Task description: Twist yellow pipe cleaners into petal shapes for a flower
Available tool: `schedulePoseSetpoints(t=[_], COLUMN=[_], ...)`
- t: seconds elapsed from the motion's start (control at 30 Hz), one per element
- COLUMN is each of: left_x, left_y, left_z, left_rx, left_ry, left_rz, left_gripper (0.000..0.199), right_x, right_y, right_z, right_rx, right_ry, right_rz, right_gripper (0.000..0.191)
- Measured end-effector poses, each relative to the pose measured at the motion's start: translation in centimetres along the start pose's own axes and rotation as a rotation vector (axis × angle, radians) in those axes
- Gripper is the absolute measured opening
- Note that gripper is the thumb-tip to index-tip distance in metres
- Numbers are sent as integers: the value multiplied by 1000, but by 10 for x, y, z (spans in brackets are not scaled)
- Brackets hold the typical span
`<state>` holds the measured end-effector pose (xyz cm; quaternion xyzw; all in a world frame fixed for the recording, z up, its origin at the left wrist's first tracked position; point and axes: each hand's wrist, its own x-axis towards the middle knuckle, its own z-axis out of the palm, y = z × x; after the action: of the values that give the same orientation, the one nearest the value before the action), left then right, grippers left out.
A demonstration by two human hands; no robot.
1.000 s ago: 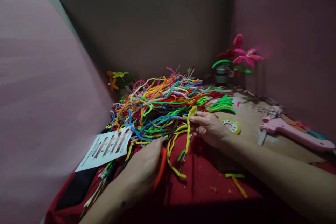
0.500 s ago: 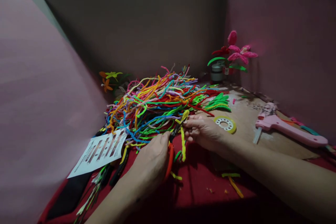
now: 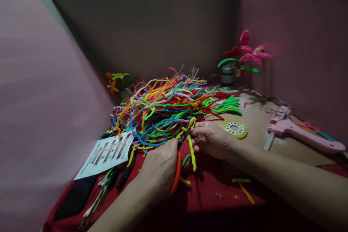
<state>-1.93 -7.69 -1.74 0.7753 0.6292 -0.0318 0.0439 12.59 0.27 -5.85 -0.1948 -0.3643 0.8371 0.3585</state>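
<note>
My left hand (image 3: 161, 163) is closed around an orange-handled tool (image 3: 177, 174) with dark, narrow jaws; whether it is scissors or pliers is hard to tell. The jaws reach to a yellow pipe cleaner (image 3: 192, 154), near its folded upper part. My right hand (image 3: 208, 136) pinches this pipe cleaner close to the jaws, and one end hangs down over the red cloth. Just behind both hands lies a big tangled heap of multicoloured pipe cleaners (image 3: 163, 105).
A roll of yellow-edged tape (image 3: 235, 129) and a pink glue gun (image 3: 304, 136) lie on a board at right. Pipe-cleaner flowers (image 3: 254, 56) stand behind. A printed paper (image 3: 104, 156) and black-yellow handles (image 3: 127, 168) are at left. Cut scraps (image 3: 246, 190) lie in front.
The whole view has shifted slightly, so things sit a little further right. The tool's jaws stay at the yellow pipe cleaner, and both hands keep nearly the same pose.
</note>
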Motion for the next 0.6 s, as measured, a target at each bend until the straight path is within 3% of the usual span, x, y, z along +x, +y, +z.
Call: schedulePoseSetpoints(t=[0.23,0.47,0.6], left_x=[-2,1,-8], left_y=[-7,-6,-26], left_z=[9,12,5], left_rx=[42,151,137], left_ry=[7,-113,-115], left_rz=[-7,-66,-100], left_gripper=[22,22,24], right_x=[1,6,7], right_y=[6,13,8], right_z=[0,-3,-7], right_rx=[-25,-66,-110], right_ry=[16,70,47], right_rz=[16,30,-39], right_gripper=[6,11,16])
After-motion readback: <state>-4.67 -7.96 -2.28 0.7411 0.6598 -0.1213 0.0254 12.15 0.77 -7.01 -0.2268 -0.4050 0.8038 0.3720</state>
